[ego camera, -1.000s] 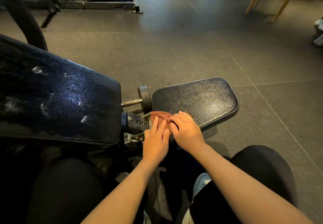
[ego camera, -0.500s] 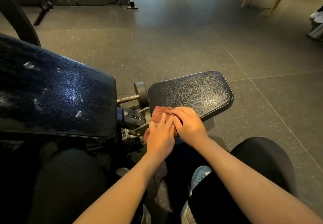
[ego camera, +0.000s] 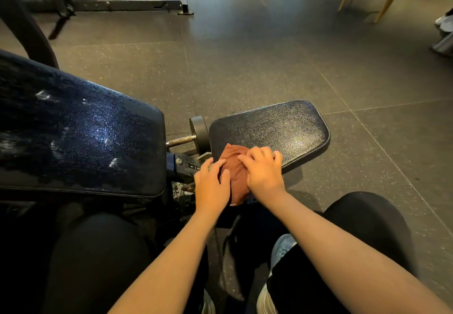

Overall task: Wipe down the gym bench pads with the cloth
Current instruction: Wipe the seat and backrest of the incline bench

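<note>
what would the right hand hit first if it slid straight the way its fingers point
Likely nothing: the right hand, on the brown cloth, points across the seat pad toward its far edge. The black disc lies left of that line.

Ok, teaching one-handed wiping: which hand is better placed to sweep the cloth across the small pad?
Right hand, probably: it holds the cloth on the small pad; the left hand touches only the cloth's edge.

On seat pad (ego camera: 277,127), left hand (ego camera: 212,186) touches, right hand (ego camera: 263,173) grips brown cloth (ego camera: 233,164)
</note>
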